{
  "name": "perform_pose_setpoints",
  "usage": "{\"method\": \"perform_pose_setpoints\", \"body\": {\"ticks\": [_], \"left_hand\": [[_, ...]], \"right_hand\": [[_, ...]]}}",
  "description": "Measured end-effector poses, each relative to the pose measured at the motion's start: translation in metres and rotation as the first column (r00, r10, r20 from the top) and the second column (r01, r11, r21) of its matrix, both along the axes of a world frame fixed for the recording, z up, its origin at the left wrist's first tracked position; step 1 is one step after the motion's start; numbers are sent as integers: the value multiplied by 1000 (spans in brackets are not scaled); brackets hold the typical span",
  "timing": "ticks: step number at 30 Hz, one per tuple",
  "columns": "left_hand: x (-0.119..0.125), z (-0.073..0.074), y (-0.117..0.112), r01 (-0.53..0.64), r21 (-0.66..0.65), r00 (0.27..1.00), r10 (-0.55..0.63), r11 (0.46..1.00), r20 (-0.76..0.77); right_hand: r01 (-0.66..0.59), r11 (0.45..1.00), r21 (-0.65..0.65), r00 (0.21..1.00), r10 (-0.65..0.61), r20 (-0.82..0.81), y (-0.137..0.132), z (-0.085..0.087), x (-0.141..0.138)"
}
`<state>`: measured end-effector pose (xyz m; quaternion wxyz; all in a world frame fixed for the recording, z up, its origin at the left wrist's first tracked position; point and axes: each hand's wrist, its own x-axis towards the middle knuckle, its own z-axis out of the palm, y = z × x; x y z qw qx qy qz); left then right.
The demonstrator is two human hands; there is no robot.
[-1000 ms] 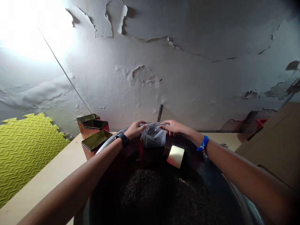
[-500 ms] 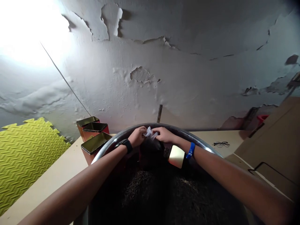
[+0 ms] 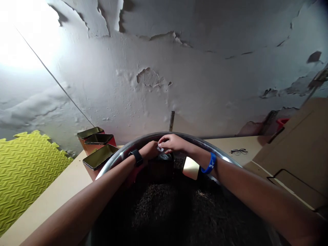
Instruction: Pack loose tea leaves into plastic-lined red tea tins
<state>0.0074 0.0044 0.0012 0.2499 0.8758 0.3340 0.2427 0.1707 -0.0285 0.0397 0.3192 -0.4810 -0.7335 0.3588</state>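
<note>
Plastic bag [image 3: 161,148], its neck bunched up, sits just below the middle of the frame, with its lower part in the mouth of a dark tin [image 3: 161,169]. The right hand [image 3: 173,143] pinches the neck narrowly between thumb and fingers; the left hand [image 3: 150,150] is curled closed on it from the other side, its fingertips partly hidden. A black watch [image 3: 136,158] is on the left wrist, a blue wristband [image 3: 211,163] on the right forearm. Right of the tin lies a shiny lid [image 3: 191,168]. Both are inside a round metal tub [image 3: 225,156], where dark dry leaves [image 3: 151,202] fill the lower middle. Outside the tub, three open tins [image 3: 100,156] stand close together at left on a pale table [image 3: 55,198], near a yellow mat [image 3: 30,179] at lower left. Glasses [image 3: 239,151] lie right of the tub, beside cardboard [image 3: 292,150]. Behind rises a peeling wall [image 3: 200,89].
</note>
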Motion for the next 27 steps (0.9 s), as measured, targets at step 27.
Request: {"method": "perform_pose_setpoints", "body": {"ticks": [27], "left_hand": [[10,-10,-6,-4,461,990,68,887,-122]], "right_hand": [[291,957,-21,750,-215,625,7,-20,84]]}}
